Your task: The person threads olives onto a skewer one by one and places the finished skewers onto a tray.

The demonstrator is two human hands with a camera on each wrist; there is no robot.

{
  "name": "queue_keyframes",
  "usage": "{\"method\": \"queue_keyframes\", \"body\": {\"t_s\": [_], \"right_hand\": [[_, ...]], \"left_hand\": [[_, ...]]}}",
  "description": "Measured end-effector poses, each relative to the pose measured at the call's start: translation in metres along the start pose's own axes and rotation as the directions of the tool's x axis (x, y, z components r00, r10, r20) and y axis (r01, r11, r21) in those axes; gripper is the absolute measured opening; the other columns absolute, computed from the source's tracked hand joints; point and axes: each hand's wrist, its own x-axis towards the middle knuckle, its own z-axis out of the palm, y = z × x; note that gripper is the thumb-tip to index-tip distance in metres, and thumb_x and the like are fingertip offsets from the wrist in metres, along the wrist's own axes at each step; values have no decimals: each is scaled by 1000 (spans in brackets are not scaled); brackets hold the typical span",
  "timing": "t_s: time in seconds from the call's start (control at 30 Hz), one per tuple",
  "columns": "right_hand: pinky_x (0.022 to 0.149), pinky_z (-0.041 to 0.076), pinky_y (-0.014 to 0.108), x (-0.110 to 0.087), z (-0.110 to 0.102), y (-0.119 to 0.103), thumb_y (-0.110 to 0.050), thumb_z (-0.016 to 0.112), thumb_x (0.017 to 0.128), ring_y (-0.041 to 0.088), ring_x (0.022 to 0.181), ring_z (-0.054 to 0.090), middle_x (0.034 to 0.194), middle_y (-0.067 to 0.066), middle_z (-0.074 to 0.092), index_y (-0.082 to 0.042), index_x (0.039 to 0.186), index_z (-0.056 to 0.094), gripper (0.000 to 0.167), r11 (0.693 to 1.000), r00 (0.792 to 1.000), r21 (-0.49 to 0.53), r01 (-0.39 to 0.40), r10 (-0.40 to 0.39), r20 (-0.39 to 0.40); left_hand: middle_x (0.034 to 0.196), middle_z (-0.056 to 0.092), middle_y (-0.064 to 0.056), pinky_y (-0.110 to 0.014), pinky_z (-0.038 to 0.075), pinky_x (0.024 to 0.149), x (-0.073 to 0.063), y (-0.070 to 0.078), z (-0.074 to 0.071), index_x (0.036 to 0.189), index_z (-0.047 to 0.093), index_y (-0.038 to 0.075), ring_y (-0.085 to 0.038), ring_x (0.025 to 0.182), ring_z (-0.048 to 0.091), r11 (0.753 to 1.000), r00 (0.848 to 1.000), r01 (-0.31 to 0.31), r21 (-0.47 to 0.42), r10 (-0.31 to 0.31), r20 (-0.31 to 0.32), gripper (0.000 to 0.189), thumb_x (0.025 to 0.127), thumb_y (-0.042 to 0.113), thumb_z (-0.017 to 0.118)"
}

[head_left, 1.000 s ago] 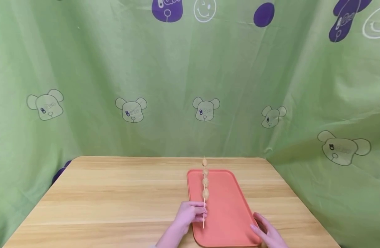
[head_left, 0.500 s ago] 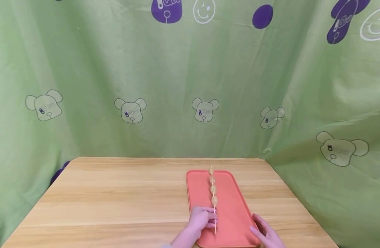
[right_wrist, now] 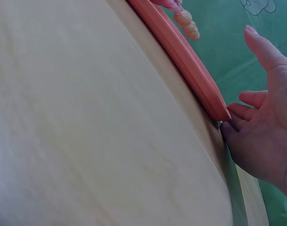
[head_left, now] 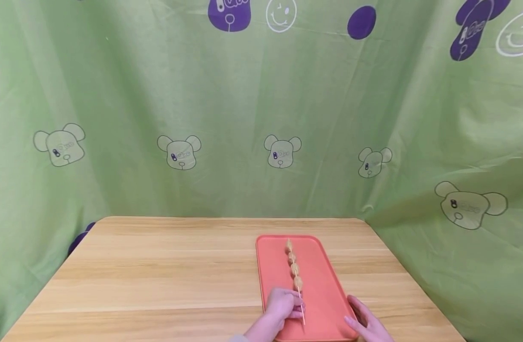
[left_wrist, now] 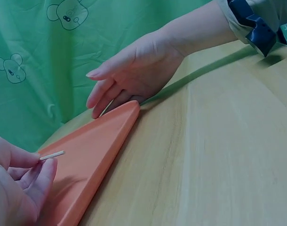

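Note:
My left hand (head_left: 282,304) pinches the bare lower end of a wooden skewer threaded with several brown balls (head_left: 294,269). The skewer slants over the pink tray (head_left: 321,299), its tip near the far rim. In the left wrist view the stick's end (left_wrist: 53,155) pokes out between thumb and fingers. My right hand (head_left: 368,322) is at the tray's near right corner. The right wrist view shows that hand (right_wrist: 266,122) with thumb raised apart and fingertips at the tray's edge (right_wrist: 190,66). Its fingers hold nothing that shows.
The tray lies lengthwise on the right half of a wooden table (head_left: 167,280). Behind and beside the table hangs a green curtain (head_left: 227,190) printed with bear heads.
My left hand has moved right and toward me with the skewer, lowering it over the tray; its tip is now inside the far rim. The right hand stays at the tray's corner.

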Motion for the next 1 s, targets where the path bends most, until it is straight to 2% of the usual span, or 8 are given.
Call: {"method": "queue_keyframes", "body": {"t_s": [0.17,0.4,0.63,0.83,1.0], "right_hand": [[86,32,7,-1,-2,-3,-6,52,92,-20,103,35,139,41,18,21,135,17,62,998,998,33,-50,49,32],[86,32,8,-1,-1,-5,-5,52,91,-19,104,36,138,41,20,21,135,19,61,999,999,39,-37,35,31],[87,33,10,0,-2,-10,-13,52,93,-21,101,34,143,36,18,16,138,17,64,988,987,14,-151,150,54],[87,33,9,-1,0,-10,-10,52,93,-20,103,35,141,37,21,17,137,20,61,994,993,10,-112,112,29],[86,32,9,-2,0,-11,-11,53,93,-19,103,36,141,36,22,16,138,21,61,992,992,5,-124,124,19]], "left_hand": [[63,61,-9,-26,53,51,-1,-1,0,84,63,-13,-13,54,59,1000,1000,20,5,-20,-14,10,76,-13,58],[62,61,-9,-26,53,52,0,-3,2,84,64,-14,-12,53,59,999,1000,0,36,1,-29,9,76,-13,59],[59,62,-10,-26,52,47,-2,-2,5,83,65,-14,-13,49,60,988,996,-46,147,57,-71,9,74,-13,62],[54,59,-9,-25,50,41,-4,-1,4,82,64,-13,-11,41,56,979,994,-46,196,65,-90,9,73,-12,64],[55,60,-10,-28,50,41,-5,2,0,86,62,-13,-14,42,58,977,996,-49,207,63,-60,11,76,-9,64]]}}
